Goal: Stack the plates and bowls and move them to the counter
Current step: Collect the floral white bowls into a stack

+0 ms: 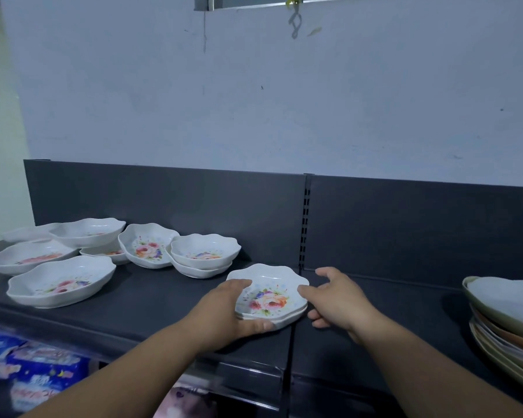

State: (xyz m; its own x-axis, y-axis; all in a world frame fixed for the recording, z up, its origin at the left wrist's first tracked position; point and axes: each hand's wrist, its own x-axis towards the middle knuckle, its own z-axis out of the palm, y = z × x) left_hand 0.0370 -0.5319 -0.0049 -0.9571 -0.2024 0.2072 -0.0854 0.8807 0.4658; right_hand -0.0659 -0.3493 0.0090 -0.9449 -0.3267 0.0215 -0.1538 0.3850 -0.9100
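Note:
A small stack of two white scalloped bowls with flower prints (269, 297) sits on the dark shelf top (151, 303). My left hand (230, 312) grips the stack's left and near rim, thumb under the front edge. My right hand (332, 300) is at the stack's right rim with fingers spread, touching or almost touching it. Behind them stands another stack of two bowls (204, 254), with a tilted bowl (147, 248) leaning beside it. Several more floral bowls (61, 285) lie scattered at the left.
A dark back panel (405, 230) runs behind the shelf. A pile of pastel oval plates (507, 327) stands at the right edge. Packaged goods (40, 375) lie on a lower level at the bottom left.

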